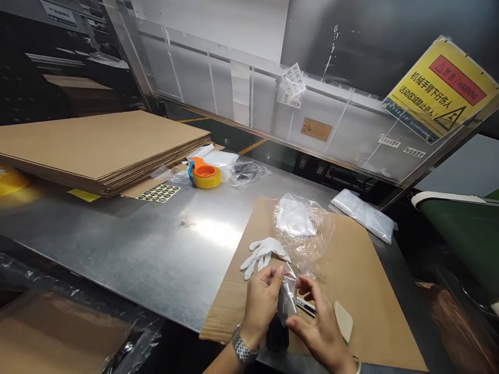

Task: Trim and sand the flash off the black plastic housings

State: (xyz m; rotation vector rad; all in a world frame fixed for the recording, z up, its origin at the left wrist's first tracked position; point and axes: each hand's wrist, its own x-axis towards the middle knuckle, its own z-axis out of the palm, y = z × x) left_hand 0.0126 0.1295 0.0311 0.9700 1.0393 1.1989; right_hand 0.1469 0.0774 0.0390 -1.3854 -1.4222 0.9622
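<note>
My left hand (263, 298), with a metal watch on the wrist, pinches the top of a small clear plastic bag (289, 291). Fingers apart, my right hand (322, 324) is at the bag's right side, its thumb close to the lower edge. Below the bag is a black object (277, 335), partly covered by my left hand. A slim black-and-silver, pen-like item (306, 306) lies behind my right fingers. Beyond my left hand rests a white glove (265, 254). A beige rounded pad (343, 321) sits right of my right hand, partly hidden by it.
Cardboard (370, 291) covers the near right of the metal table (156, 249). On it lies a clear bag with white contents (298, 218). An orange tape dispenser (205, 174), a sticker sheet (159, 193) and stacked cardboard (105, 145) are leftward. A white packet (364, 214) lies right.
</note>
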